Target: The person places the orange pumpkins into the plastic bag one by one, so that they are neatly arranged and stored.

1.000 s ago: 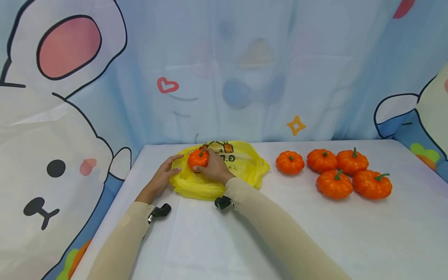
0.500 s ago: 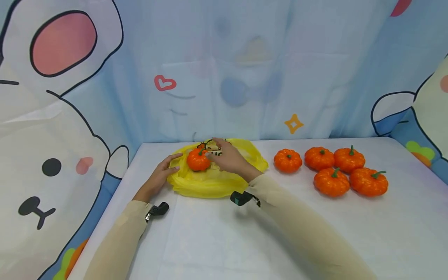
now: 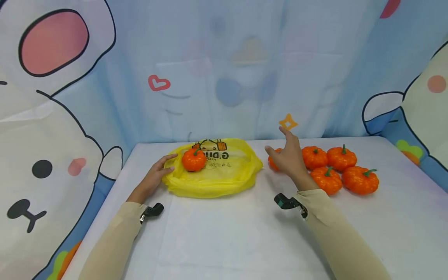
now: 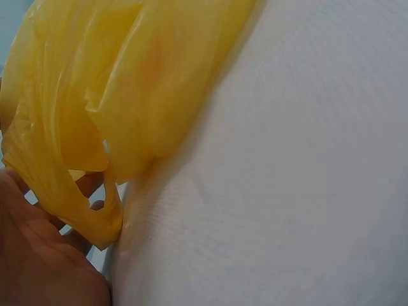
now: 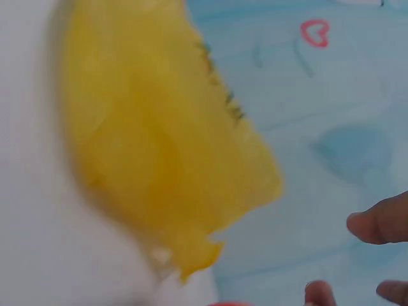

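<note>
A small orange pumpkin [image 3: 194, 160] with a green stem sits on the left part of a crumpled yellow plastic bag [image 3: 224, 177], overlapping its printed lettering. My left hand [image 3: 154, 175] rests against the bag's left edge, fingers and thumb extended. In the left wrist view, some fingers of the left hand [image 4: 44, 248] show behind and through the bag's handle opening. My right hand [image 3: 289, 156] is raised with fingers spread, holding nothing. It partly covers another pumpkin [image 3: 273, 160] in the head view. Spread fingertips [image 5: 366, 226] show at the right of the right wrist view.
Several more pumpkins stand grouped to the right, among them one at the back [image 3: 341, 157] and one at the front right [image 3: 360, 181]. They stand on a white-covered table [image 3: 217, 233]. A patterned blue curtain [image 3: 245, 70] hangs behind its far edge.
My right hand has let go of the pumpkin on the bag and moved right, to the other pumpkins. The left hand stays at the bag's edge. The head view has shifted slightly right.
</note>
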A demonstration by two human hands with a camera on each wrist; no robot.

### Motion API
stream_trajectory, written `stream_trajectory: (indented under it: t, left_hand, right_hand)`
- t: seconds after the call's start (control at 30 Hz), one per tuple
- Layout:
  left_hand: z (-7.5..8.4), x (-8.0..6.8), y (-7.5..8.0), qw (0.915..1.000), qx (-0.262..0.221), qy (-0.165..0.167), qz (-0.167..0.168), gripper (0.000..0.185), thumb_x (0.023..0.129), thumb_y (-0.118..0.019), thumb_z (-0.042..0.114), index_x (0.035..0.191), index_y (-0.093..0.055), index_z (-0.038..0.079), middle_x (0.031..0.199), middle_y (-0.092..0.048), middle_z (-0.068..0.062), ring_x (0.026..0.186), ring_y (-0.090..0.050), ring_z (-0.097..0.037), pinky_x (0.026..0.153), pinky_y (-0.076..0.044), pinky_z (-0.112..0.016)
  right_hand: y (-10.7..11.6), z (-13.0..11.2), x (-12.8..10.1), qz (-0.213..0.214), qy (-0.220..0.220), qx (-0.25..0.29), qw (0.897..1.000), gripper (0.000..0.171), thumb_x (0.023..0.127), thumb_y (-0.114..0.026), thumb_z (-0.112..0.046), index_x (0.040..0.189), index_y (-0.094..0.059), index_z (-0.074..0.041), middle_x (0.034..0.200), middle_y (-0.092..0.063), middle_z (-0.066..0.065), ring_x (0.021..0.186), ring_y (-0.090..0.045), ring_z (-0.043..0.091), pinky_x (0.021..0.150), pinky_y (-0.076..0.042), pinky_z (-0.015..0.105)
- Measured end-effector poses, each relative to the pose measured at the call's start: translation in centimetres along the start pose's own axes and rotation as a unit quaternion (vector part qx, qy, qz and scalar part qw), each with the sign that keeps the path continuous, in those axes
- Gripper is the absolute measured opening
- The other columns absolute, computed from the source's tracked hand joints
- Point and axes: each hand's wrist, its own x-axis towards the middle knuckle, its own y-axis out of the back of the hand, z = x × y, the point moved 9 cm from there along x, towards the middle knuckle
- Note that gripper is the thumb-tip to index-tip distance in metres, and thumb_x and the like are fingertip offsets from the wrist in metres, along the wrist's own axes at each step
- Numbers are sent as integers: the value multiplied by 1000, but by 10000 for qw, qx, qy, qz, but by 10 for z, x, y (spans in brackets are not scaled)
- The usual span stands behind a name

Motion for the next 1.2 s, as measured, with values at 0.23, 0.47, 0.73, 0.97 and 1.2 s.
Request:
stream_trajectory:
  t: [0.23, 0.47, 0.73, 0.97, 1.2]
  left_hand:
    - [1, -2, -1, 10000, -34, -44, -73, 51, 100, -50, 17, 149, -39, 10, 166, -14, -11, 154, -2, -33, 122, 1, -61]
    - [1, 0, 0, 9999, -89, -22, -62, 50, 100, -50, 17, 149, -41, 13, 166, -14, -9, 154, -2, -31, 122, 1, -60]
    - [1, 1, 0, 10000, -29, -20, -85, 51, 100, -51, 17, 149, -40, 12, 166, -13, -9, 154, 0, -32, 121, 2, -63]
    - [1, 1, 2, 10000, 47, 42, -65, 50, 100, -50, 18, 149, -40, 14, 166, -13, -8, 155, -1, -31, 121, 2, -62]
    - [0, 1, 0, 9999, 50, 87, -85, 49, 100, -50, 19, 148, -41, 14, 166, -13, -7, 155, -1, -31, 121, 2, -62]
  right_hand:
    - [-14, 61, 0, -426, -1052, -305, 9931, 93, 90, -64, -35, 157, -9, -2, 156, -20, 32, 139, -30, 50, 111, -36, 61]
    - [-26, 86, -2, -520, -1571, -83, 9862, 101, 89, -67, -42, 158, -3, -7, 159, -15, 31, 138, -32, 47, 109, -41, 58]
    - [-30, 96, 1, -150, -1500, 88, 9885, 99, 89, -68, -38, 158, -5, -8, 159, -22, 26, 141, -32, 43, 115, -32, 58]
    - [-29, 98, 0, 5, -1629, 177, 9865, 96, 90, -69, -39, 158, -8, -10, 158, -26, 24, 140, -35, 41, 116, -32, 57]
    - [-25, 89, 2, 131, -1426, 233, 9894, 94, 90, -68, -38, 158, -9, -11, 158, -26, 21, 141, -33, 41, 114, -34, 58]
